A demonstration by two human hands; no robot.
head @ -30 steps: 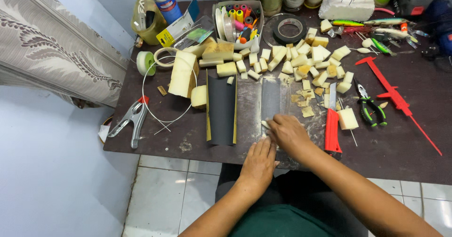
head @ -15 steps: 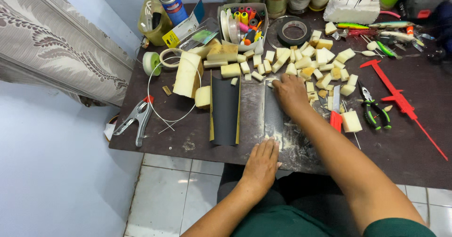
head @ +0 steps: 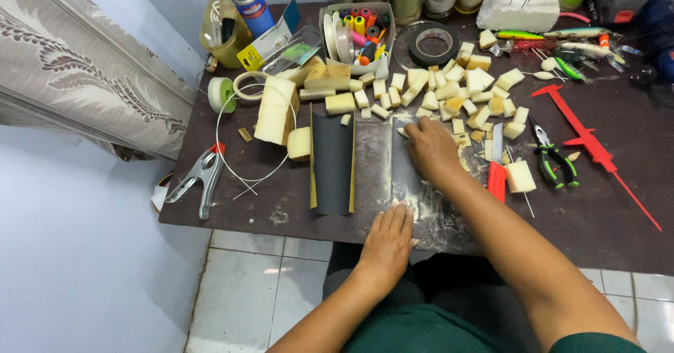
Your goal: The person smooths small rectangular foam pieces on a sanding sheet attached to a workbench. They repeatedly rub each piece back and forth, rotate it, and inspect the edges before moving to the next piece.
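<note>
My right hand (head: 430, 146) rests fingers-down on the far end of a grey sandpaper sheet (head: 372, 163), curled over a small pale foam piece (head: 401, 132) that barely shows at the fingertips. Flat on the near edge of the same sheet lies my left hand (head: 390, 237), palm down, pressing it to the dark table (head: 604, 212). White dust lies on the sheet between the hands. A black sandpaper sheet (head: 332, 160) lies just left of the grey one.
Several cut foam blocks (head: 449, 90) are heaped behind my right hand. To its right lie a red utility knife (head: 496, 174), a foam cube on a skewer (head: 520, 176), green pliers (head: 554, 160) and a red caliper (head: 590, 139). A spring clamp (head: 200, 177) sits at the left.
My right hand has slid away from me along the grey sheet, from its near end to its far end. My left hand stays pressed on the near edge.
</note>
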